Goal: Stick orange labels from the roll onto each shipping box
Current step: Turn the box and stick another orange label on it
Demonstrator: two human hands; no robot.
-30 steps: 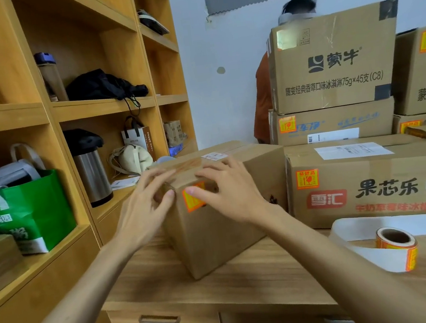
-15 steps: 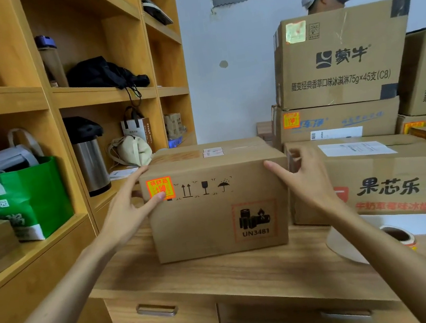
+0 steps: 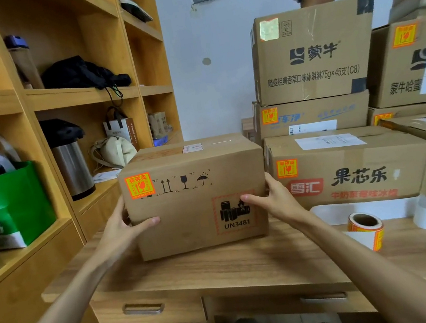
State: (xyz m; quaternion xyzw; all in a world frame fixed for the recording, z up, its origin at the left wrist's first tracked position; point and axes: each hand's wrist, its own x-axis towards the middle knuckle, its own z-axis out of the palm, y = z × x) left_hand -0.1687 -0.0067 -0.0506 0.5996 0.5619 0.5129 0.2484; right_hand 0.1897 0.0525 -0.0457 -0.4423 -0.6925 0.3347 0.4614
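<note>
Box (image 3: 196, 204) labelled, now turned square to you.
Your left hand (image 3: 123, 227) and right hand (image 3: 271, 199) grip its sides at 12 o'clock; label (image 3: 139, 186) sits at its 10 o'clock corner, so this one looks done.

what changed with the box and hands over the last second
The box was turned from corner-on to face the camera squarely. The left hand and right hand left the orange label they were pressing and now grip the box's left and right sides. The label stays stuck at the upper left; the label roll stays on the desk.
</note>
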